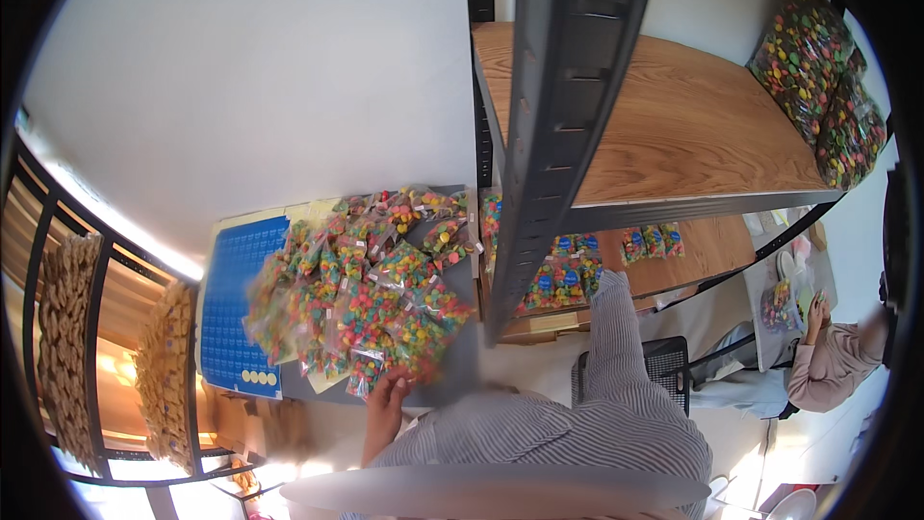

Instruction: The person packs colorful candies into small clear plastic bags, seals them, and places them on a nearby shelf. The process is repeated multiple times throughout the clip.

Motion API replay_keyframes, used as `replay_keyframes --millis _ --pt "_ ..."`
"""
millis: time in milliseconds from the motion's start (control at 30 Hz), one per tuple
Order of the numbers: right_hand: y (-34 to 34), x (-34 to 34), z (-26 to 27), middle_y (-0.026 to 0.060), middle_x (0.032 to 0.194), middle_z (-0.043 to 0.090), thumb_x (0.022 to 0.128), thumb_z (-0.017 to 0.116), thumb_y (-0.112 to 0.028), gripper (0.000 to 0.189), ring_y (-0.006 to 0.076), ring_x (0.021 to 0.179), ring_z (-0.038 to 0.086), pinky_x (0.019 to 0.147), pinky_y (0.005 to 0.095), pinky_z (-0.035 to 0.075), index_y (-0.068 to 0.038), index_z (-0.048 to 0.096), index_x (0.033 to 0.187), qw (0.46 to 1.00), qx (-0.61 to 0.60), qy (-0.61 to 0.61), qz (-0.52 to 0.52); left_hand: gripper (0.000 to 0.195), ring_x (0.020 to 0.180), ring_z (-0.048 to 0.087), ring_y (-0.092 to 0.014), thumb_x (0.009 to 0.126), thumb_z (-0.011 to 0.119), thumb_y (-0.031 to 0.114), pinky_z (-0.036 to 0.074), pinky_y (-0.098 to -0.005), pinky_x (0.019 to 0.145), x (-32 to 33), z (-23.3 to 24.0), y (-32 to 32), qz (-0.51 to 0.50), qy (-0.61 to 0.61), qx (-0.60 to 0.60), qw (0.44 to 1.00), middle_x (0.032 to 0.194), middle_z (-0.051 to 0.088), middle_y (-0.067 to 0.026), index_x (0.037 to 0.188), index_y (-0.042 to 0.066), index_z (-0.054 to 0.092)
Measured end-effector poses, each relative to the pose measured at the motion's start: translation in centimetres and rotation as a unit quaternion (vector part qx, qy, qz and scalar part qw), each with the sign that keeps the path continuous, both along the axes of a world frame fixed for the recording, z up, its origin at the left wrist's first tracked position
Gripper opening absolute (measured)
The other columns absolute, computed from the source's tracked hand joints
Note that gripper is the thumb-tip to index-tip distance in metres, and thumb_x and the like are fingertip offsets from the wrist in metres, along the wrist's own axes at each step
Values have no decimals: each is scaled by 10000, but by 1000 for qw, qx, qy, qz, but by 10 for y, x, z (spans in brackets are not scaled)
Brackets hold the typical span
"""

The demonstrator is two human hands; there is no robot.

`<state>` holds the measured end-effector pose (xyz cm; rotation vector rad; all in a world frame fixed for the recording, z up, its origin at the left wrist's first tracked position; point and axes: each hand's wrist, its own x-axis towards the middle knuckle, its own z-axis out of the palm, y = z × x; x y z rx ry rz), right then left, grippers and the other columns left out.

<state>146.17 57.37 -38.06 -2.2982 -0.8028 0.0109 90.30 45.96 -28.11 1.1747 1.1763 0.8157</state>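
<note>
My left hand (pixel 391 391) is at the near edge of a heap of clear bags of colourful candy (pixel 368 289) on a grey table (pixel 458 354). Its fingers are bent beside the nearest bags; whether they grip one is unclear. To the left of the heap lies a blue sheet of printed labels (pixel 238 303), with several pale round spots at its near corner. My right arm (pixel 617 325) reaches to the lower wooden shelf, where bags with round blue labels (pixel 567 278) stand in rows. The upper shelf's edge hides my right hand; only the wrist shows.
A black metal shelf post (pixel 559 108) rises between table and shelves. Large bags of candy (pixel 808 58) sit on the upper wooden shelf (pixel 693 137). A black plastic basket (pixel 664 368) stands beside me. Another person (pixel 830 368) sits at a table at right. Packed racks (pixel 166 375) stand left.
</note>
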Motion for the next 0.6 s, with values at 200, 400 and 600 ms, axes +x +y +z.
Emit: replay_keyframes --millis 200,400,600 --pt "-48 -33 11 186 1164 623 971 569 -135 287 321 1100 594 961 407 461 37 604 1198 993 103 -56 15 317 1065 638 -203 1026 525 189 499 -337 967 -17 8 22 -5 -15 21 1000 1164 642 -108 1260 -20 571" --pt "-99 -146 40 131 1201 569 988 533 -98 260 254 1062 585 878 370 479 12 582 1219 970 230 38 61 271 1099 620 -163 1023 515 128 501 -301 946 -59 16 60 2 -84 12 996 1146 656 -88 1250 -12 568" --pt "-125 -263 60 120 1150 554 983 515 -53 268 232 988 570 829 341 482 6 522 1245 966 257 -11 10 244 1014 638 -148 1016 524 148 510 -283 878 -143 8 109 84 -22 86 993 1126 663 -61 1209 21 606"
